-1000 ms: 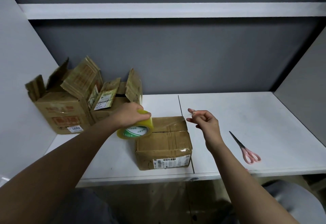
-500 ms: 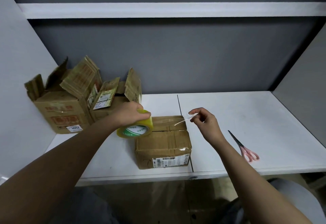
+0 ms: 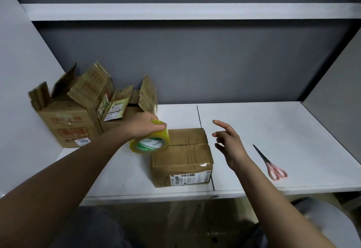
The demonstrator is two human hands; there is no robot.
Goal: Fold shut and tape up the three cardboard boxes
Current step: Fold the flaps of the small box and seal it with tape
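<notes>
Tape roll (image 3: pixel 150 141) gripped across rim by left hand (image 3: pixel 142 124) at left edge of closed box (image 3: pixel 181 156); right hand (image 3: pixel 230 142) spread, empty; film thin, clingy—pinch free end only.

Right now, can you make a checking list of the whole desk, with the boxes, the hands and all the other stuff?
Surface: white table, seam down its middle.
Job's things: closed box in front; two open boxes at back left, flaps up; tape roll.
Clutter: pink-handled scissors lying right.
Hands: left hand grips the tape roll; right hand open beside the closed box.
Cables: nothing seen.
Surroundings: grey walls, white shelf above.
</notes>
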